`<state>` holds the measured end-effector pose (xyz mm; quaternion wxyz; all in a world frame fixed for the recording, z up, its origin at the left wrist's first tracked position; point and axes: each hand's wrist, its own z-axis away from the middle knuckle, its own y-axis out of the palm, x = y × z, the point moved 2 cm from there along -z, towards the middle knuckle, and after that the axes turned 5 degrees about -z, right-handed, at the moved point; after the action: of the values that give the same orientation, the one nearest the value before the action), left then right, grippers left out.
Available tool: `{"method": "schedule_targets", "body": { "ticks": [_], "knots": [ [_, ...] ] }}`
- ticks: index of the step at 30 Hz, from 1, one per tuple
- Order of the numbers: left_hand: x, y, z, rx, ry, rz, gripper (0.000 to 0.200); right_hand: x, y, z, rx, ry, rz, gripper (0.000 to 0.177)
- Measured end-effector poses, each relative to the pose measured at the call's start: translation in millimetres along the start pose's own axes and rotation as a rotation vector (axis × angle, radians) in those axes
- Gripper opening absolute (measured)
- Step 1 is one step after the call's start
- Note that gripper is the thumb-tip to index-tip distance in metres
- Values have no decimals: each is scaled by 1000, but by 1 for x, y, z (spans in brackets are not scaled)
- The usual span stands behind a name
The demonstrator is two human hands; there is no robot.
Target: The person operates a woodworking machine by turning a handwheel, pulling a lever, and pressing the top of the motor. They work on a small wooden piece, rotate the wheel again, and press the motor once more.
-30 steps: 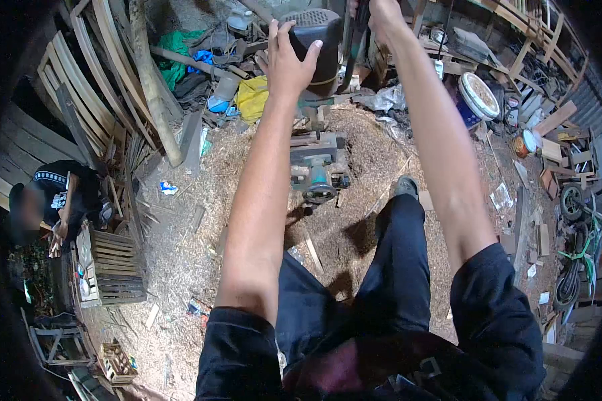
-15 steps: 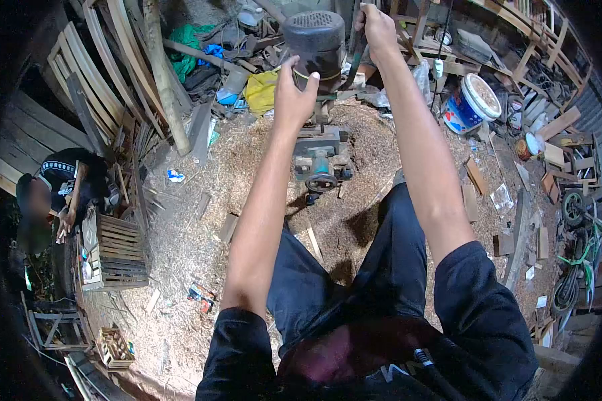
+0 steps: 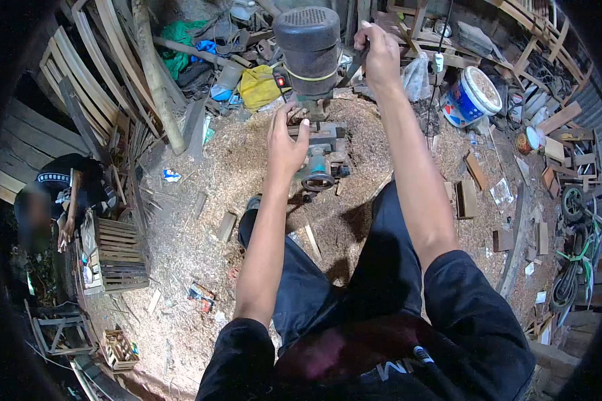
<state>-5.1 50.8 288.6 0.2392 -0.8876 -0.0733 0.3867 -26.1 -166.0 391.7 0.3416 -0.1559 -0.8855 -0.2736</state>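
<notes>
A dark motor (image 3: 308, 50) with a perforated cap tops a standing machine ahead of me. My right hand (image 3: 382, 61) is wrapped round a dark lever (image 3: 357, 65) at the machine's right side. Below the motor is a metal vise (image 3: 324, 137) with a round handwheel (image 3: 318, 181) facing me. My left hand (image 3: 287, 144) is raised at the vise's left edge, thumb and fingers apart, fingertips just under the motor. A small red-lit switch (image 3: 280, 81) shows above those fingertips.
Wood shavings (image 3: 201, 234) cover the floor. A yellow cloth (image 3: 257, 88) lies behind the machine; a white-and-blue bucket (image 3: 471, 97) stands right. Leaning left are curved wooden pieces (image 3: 80, 80). A person (image 3: 67, 190) sits by a slatted crate (image 3: 120, 254); a motorbike (image 3: 572, 260) is far right.
My left hand has come down from beside the motor to the vise's left edge. My right hand stays on the lever, a little lower. The view has shifted slightly.
</notes>
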Motion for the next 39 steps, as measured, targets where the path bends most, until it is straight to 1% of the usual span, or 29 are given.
{"method": "schedule_targets", "body": {
  "ticks": [3, 6, 7, 9, 11, 14, 15, 18, 22, 23, 26, 27, 30, 31, 34, 35, 36, 37, 38, 39],
  "knots": [
    [6, 5, 9, -28, 18, -18, 39, 0, -3, 14, -29, -41, 70, 36],
    [15, 13, 20, -17, -49, 28, 36, -3, -5, 28, -30, -27, -7, 35],
    [21, 16, 24, -3, -75, 41, 36, 2, -8, 34, 6, -5, 43, 31],
    [30, 22, 31, 22, -131, 67, 36, 2, -11, 43, -4, 12, 37, 30],
    [37, 26, 38, 34, -132, 66, 37, 2, -11, 55, -17, 37, 32, 27],
    [42, 27, 45, 37, -171, 118, 36, -7, -19, 72, -24, -33, 49, 29],
    [42, 27, 47, 41, -188, 146, 36, -10, -23, 79, -18, -21, 68, 28],
    [40, 26, 52, 46, -466, 463, 35, -14, -29, 107, 1, -14, 41, 27],
    [82, 35, 68, -8, -382, 406, 34, -14, -34, 127, 69, -61, 64, 27],
    [89, 36, 73, -11, -428, 435, 34, -16, -34, 132, 45, -51, -5, 26],
    [99, 32, 80, -5, -421, 359, 34, -23, -39, 136, 99, -240, 49, 22],
    [89, 25, 79, -6, -424, 344, 33, -23, -40, 136, 115, -204, 61, 21],
    [93, 25, 80, -13, -361, 324, 32, -20, -38, 136, 62, -63, 56, 22],
    [91, 25, 82, 12, -362, 272, 31, -16, -36, 134, 66, -57, 94, 24],
    [79, 27, 107, 114, -498, 363, 31, -12, -37, 133, 49, 31, 169, 24],
    [91, 37, 124, 162, -478, 278, 29, -10, -34, 132, 40, -33, 173, 27],
    [117, 52, 133, 209, -430, 187, 28, -11, -30, 124, 25, -104, 192, 28],
    [136, 66, 142, 193, -359, 83, 30, -12, -28, 117, 10, -172, 211, 29],
    [144, 74, 151, 171, -302, -20, 32, -12, -26, 113, 2, -227, 230, 31],
    [133, 72, 152, 198, -281, -63, 35, -11, -26, 105, 45, -201, 266, 38]
  ]
}}
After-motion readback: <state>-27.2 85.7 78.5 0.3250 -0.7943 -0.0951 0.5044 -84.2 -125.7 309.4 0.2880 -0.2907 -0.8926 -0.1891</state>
